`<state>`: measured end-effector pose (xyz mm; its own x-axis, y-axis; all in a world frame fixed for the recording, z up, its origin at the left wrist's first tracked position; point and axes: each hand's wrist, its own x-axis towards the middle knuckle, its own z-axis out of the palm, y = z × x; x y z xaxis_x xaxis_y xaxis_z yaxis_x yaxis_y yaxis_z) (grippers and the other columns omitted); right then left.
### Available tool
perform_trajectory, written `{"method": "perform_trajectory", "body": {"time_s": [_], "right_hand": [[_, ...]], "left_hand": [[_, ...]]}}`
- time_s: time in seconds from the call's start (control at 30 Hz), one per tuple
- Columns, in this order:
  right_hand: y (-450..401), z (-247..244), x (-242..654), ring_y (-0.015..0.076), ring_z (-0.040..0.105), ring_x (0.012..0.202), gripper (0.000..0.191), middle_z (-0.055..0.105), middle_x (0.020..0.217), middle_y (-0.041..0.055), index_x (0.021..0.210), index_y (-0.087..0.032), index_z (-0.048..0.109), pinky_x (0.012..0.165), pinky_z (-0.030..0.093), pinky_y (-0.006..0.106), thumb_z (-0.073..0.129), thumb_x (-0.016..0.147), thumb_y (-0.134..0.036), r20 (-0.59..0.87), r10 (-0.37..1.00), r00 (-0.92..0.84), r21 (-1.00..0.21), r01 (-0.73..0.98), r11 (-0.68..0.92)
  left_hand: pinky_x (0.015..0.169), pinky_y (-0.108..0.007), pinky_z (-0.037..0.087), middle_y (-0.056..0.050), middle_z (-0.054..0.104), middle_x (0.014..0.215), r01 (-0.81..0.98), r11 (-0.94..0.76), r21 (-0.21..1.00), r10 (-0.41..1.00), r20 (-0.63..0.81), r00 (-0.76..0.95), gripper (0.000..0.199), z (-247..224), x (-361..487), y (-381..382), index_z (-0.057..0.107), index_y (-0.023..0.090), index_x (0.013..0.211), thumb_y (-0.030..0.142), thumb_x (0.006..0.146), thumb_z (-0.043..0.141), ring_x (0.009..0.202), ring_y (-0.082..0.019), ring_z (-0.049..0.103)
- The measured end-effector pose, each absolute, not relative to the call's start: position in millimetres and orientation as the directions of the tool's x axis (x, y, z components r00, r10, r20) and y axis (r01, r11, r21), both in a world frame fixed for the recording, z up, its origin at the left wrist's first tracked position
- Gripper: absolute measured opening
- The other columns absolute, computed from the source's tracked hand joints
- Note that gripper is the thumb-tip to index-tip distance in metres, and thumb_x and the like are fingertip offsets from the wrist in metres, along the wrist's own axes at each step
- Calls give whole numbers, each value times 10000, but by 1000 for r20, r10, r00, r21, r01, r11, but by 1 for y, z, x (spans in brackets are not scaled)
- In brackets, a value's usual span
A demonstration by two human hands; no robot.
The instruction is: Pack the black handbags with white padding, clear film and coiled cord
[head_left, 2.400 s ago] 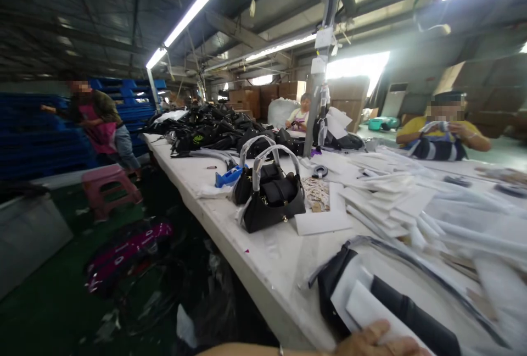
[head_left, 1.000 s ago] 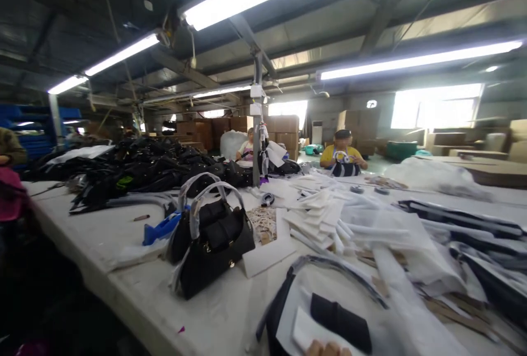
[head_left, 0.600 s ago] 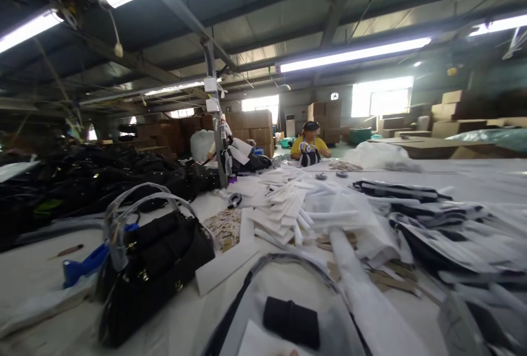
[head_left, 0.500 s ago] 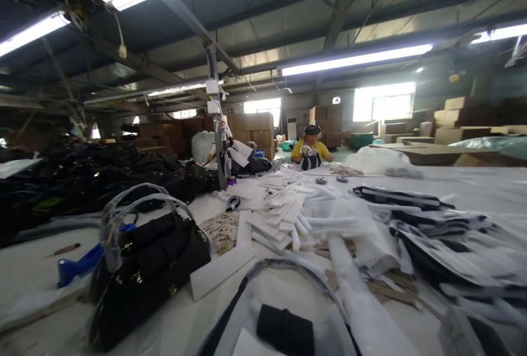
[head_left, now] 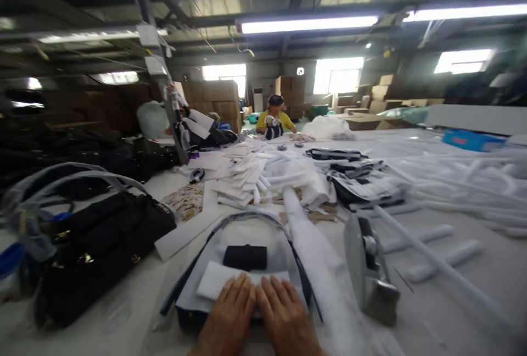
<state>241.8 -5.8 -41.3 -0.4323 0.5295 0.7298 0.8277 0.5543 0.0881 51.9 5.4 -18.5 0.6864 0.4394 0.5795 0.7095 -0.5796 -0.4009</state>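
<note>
My left hand lies flat, fingers stretched forward, on a white foam sheet over a dark bag. Beside it my right hand rests the same way, its fingers on the sheet's right part. The two hands are close together at the index fingers. A black rolled piece lies just beyond the sheet. The bag's dark handle arches away around it, over pale wrapping.
At left stands a black handbag with wrapped handles. A grey tape dispenser is at right, near white foam tubes. White sheets are piled ahead. A person in yellow is across the table.
The view has turned right and down. Both my hands have come into view on the white sheet over the bag, and the tape dispenser now shows more fully.
</note>
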Motion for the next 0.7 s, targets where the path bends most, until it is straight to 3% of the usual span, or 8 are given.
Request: {"method": "perform_trajectory", "body": {"time_s": [0.13,0.33,0.47,0.57,0.7], "right_hand": [[-12,-32,234,246,643,1074,285,711,1182,50,1186,-206,623,972,454,399,404,1004,-189,710,629,-318,-71,856,512],[-20,-10,234,259,609,1152,293,678,1245,84,1223,-187,603,1027,446,423,469,967,-141,543,748,-380,-131,842,523],[-30,31,258,232,478,1342,501,535,1445,104,1417,-175,470,1159,354,416,561,926,-224,447,777,-443,-306,741,598],[-33,60,287,201,415,1400,437,501,1479,92,1417,-190,492,1179,340,412,468,988,-270,526,814,-246,-489,696,526],[-28,54,324,214,595,1237,368,657,1297,102,1264,-192,647,1070,482,387,410,1013,-319,524,835,169,-714,621,323]], "left_hand": [[969,-377,488,-108,696,1167,707,-587,-395,479,534,696,401,-6,50,2,610,137,1185,51,951,295,1100,-219,652],[986,-349,487,-98,688,1215,687,-617,-385,411,586,698,411,-6,43,3,606,149,1236,35,939,346,1155,-214,632],[980,-351,492,-93,698,1208,701,-627,-341,392,639,662,431,-9,42,3,622,152,1228,47,928,332,1146,-220,639],[981,-355,491,-84,685,1246,712,-641,-286,380,688,619,505,-16,38,4,551,178,1345,45,906,338,1152,-227,639],[883,-331,536,-42,699,1233,702,-687,-188,358,753,553,754,-33,33,19,237,294,1554,67,850,382,1060,-225,686]]}}
